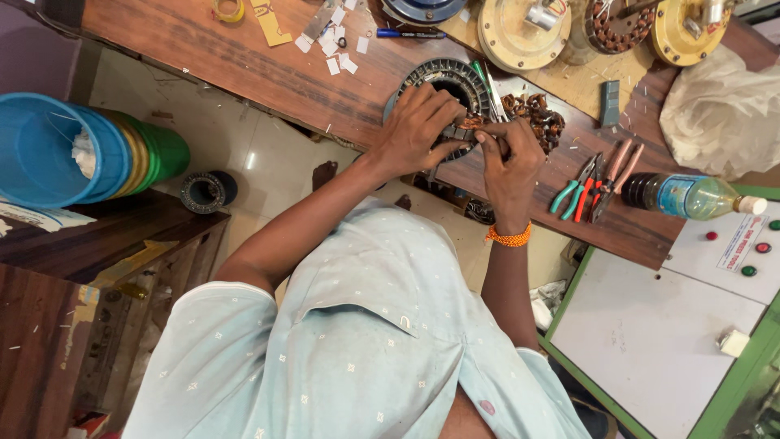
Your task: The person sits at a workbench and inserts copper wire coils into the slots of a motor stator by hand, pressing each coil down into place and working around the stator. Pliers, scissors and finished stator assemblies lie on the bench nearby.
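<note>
A round dark motor stator [445, 75] lies on the wooden bench [268, 77]. My left hand [418, 126] grips its near rim, fingers curled over the ring. My right hand [510, 162], with an orange bead band at the wrist, pinches a copper wire winding [474, 123] at the stator's edge, right next to the left fingertips. More copper coils [538, 114] are heaped just right of the stator. My pale blue shirt fills the lower part of the view.
Several pliers [593, 187] and a plastic bottle [691, 195] lie to the right, with a crumpled plastic bag [723, 106] behind them. Yellow round motor covers [520, 28] stand at the bench's far side. Stacked blue and green tubs [57, 146] sit left; a white panel with buttons [650, 325] is right.
</note>
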Available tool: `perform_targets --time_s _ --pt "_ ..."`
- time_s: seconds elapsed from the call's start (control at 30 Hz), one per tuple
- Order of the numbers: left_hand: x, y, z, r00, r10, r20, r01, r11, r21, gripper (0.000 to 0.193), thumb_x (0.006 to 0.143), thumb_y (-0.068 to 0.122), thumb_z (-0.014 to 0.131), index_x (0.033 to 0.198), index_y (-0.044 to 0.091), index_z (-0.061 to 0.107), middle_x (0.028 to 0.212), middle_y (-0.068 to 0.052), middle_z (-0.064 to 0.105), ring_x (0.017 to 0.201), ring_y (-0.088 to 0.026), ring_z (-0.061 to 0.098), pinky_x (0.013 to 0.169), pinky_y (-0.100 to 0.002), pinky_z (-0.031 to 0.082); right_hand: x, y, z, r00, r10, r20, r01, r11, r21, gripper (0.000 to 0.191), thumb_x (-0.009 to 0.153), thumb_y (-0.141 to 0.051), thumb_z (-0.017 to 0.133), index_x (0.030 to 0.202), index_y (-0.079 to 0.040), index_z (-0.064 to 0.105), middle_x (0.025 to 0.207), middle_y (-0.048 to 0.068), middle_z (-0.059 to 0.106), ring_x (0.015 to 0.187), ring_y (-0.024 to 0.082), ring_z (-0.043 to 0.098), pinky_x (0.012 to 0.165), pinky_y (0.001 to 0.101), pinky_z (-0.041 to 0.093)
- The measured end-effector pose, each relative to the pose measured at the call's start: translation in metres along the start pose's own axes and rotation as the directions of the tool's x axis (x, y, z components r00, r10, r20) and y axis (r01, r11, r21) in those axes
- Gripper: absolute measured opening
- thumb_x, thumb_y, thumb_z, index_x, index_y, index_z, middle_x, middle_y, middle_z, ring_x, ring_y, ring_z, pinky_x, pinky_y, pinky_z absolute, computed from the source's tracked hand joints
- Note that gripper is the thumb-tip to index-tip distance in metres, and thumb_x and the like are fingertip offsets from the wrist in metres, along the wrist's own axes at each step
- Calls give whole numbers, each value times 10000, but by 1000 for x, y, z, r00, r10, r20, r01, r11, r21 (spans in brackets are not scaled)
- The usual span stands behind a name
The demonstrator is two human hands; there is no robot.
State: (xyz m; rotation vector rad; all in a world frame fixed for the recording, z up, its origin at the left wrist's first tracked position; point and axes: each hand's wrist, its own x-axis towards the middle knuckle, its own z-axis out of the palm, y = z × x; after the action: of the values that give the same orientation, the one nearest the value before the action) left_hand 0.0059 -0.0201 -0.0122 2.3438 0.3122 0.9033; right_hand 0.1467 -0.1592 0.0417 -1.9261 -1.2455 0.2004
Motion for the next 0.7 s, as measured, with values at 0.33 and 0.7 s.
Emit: perform_targets --time_s 0.33,0.7 --pt "2 5 -1 999 -4 -42 5 1000 21 431 805 293 824 1114 74 619 1067 -83 589 999 -285 535 848 -430 412 -1 16 2 975 212 61 -220 958 182 145 988 -74 768 921 11 672 713 12 509 654 81 401 587 287 315" --pt "36 19 -5 879 -459 126 467 883 -43 310 854 341 740 1020 97 644 806 -71 662 868 -290 612 778 -465 429 40 25 15 1000 -24 6 24 1000 -7 145 899 -64 854 895 -3 723 726 56 574 635 135 459 586 309 372"
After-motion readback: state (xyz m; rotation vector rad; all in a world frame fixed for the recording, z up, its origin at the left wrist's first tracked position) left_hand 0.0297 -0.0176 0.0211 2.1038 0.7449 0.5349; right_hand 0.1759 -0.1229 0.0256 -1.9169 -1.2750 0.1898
